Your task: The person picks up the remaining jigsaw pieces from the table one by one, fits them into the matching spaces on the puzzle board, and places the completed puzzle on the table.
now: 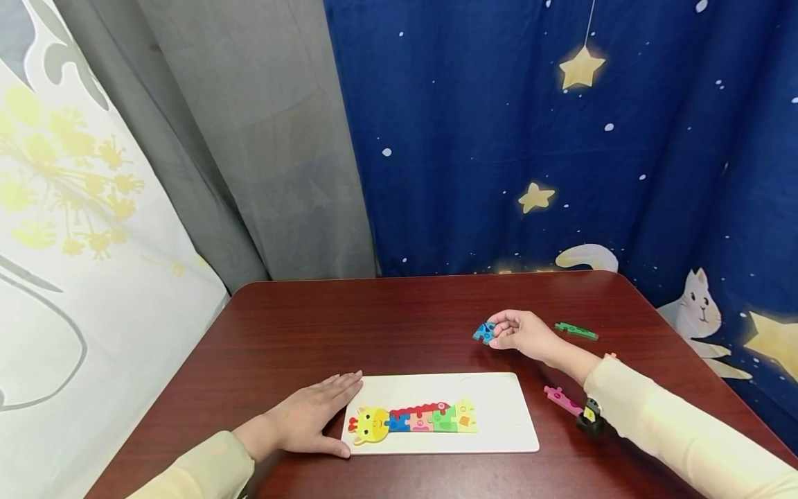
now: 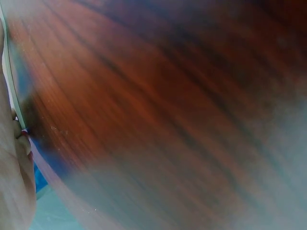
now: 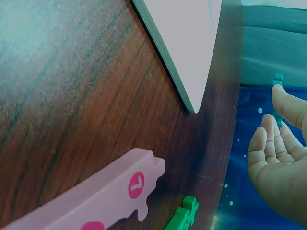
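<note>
Grip at right [image 1: 524, 335] pinches blue piece [image 1: 483, 333]; left grip [image 1: 310, 416], outspread, touches board [image 1: 506, 414].

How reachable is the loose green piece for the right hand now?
Probably yes: the loose green piece lies near the right hand, with nothing visible between them, though that hand pinches a blue piece, which may need setting down.

The board [image 1: 506, 412] is white, the giraffe [image 1: 414, 420] yellow-faced with a blue, pink, green and yellow neck. One piece [image 1: 483, 333] is blue, the pink piece [image 1: 561, 398] magenta-circled. The table [image 1: 299, 326] is dark-streaked red-brown, the curtain [image 1: 461, 132] navy with yellow stars.
</note>
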A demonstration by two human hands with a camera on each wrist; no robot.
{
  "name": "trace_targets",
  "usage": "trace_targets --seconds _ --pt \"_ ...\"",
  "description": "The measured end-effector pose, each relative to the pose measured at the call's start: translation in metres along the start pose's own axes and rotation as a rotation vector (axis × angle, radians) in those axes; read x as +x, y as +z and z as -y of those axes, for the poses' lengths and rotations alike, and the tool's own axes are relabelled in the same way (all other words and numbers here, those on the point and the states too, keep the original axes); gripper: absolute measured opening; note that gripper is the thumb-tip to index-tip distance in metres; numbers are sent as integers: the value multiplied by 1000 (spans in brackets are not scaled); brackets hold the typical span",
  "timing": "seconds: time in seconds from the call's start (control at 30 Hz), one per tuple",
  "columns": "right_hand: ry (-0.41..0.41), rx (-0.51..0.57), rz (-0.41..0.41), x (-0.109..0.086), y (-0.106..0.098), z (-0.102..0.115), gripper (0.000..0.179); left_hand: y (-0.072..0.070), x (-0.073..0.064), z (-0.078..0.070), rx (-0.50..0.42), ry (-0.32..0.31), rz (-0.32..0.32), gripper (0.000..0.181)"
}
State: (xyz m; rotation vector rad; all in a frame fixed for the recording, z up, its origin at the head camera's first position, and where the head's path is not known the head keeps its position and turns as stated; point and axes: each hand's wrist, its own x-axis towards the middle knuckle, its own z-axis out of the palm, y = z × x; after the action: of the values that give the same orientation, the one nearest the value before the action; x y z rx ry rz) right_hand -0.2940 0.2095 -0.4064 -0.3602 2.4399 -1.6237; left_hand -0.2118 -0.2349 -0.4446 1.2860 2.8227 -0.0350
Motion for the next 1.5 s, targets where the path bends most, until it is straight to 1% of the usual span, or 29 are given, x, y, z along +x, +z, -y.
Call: trace_targets --seconds 0.23,0.37,0.63,0.83,1.03,1.3,1.5 --pt "-40 14 41 -4 5 2 43 0 0 0 -12 -10 3 106" --pt "-39 34 68 -6 8 2 42 -1 -1 -1 -16 -12 4 106" --pt "-42 -13 93 -7 15 -1 39 1 -1 -1 -8 -4 -1 106" --pt "-79 -40 124 -9 20 -1 37 1 -1 -1 -8 -4 -2 106" --pt "-91 -64 159 -13 28 2 36 1 -1 -1 -12 -8 6 106" --pt "-124 -80 208 -16 34 4 36 1 -1 -1 -6 -4 -4 106" --pt "-112 -102 222 -18 39 5 37 1 -1 0 -2 8 -22 106"
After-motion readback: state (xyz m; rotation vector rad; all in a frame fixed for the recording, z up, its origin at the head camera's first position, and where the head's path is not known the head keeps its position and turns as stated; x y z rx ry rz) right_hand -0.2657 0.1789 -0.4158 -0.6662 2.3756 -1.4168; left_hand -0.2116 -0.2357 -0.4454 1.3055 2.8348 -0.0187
